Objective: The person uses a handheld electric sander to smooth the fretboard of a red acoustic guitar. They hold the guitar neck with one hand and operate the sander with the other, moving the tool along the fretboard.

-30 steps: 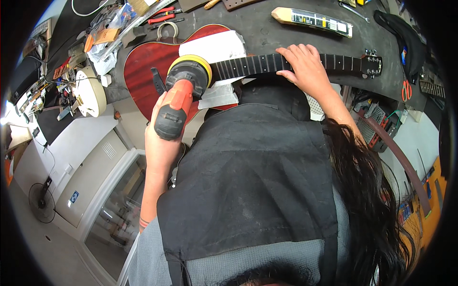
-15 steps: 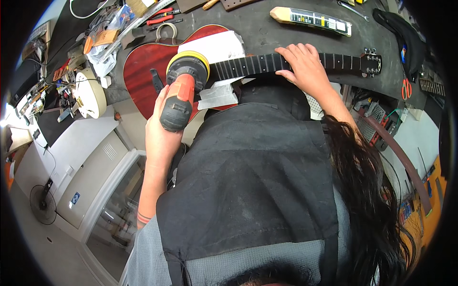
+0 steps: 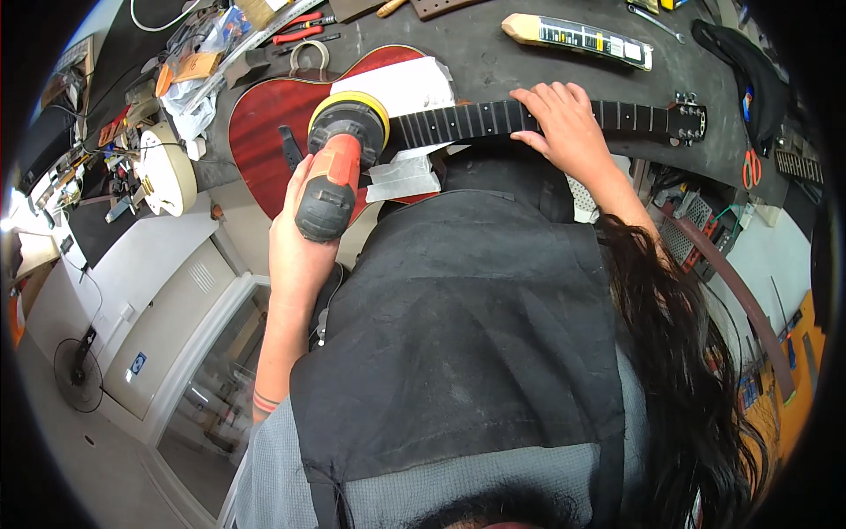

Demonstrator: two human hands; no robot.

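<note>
My left hand [image 3: 298, 247] is closed round the body of a red and black power polisher [image 3: 324, 207]. The polisher's round yellow-edged pad [image 3: 363, 104] is over the dark red guitar body [image 3: 256, 137], near the inner end of the neck. Farther right, my right hand [image 3: 562, 123] grips the guitar neck [image 3: 480, 120], fingers across the fretboard and thumb at the near edge. White paper [image 3: 410, 84] and silvery tape-like sheets [image 3: 401, 179] lie on the body beside the fretboard. Tuners show on the headstock [image 3: 686, 121] at the right. The pad hides part of the guitar top.
A long block in a printed sleeve [image 3: 577, 42] lies beyond the neck. A tape roll [image 3: 308, 58] stands behind the guitar body, near red-handled pliers [image 3: 298, 35]. At left is a cream guitar body [image 3: 167, 172] among clutter; orange-handled scissors [image 3: 751, 167] are at right.
</note>
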